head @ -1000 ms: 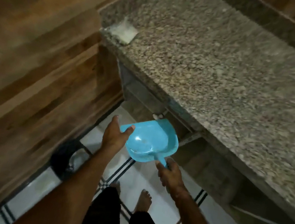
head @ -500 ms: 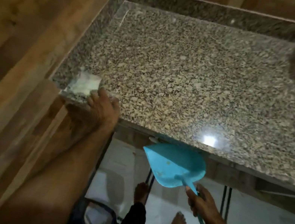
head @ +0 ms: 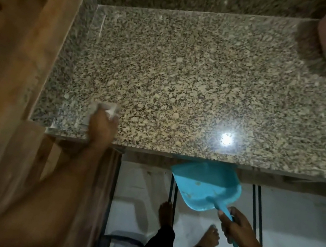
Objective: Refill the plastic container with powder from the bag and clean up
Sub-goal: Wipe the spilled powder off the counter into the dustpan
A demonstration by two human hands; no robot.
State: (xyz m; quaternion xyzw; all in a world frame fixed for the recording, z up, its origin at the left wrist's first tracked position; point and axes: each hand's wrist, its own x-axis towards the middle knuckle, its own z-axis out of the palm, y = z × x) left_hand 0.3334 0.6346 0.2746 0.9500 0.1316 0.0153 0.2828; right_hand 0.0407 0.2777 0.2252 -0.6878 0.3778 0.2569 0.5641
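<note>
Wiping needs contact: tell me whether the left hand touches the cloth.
Touching. Head view: left hand holds the cloth on the counter; cloth pokes out from under it.

The left hand (head: 101, 127) hides most of a blurred, perhaps cloth, white wad (head: 108, 107).

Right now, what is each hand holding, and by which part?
The right hand grips the blue dustpan by its handle. The left hand rests on a white cloth on the counter; its hold is blurred.
</note>
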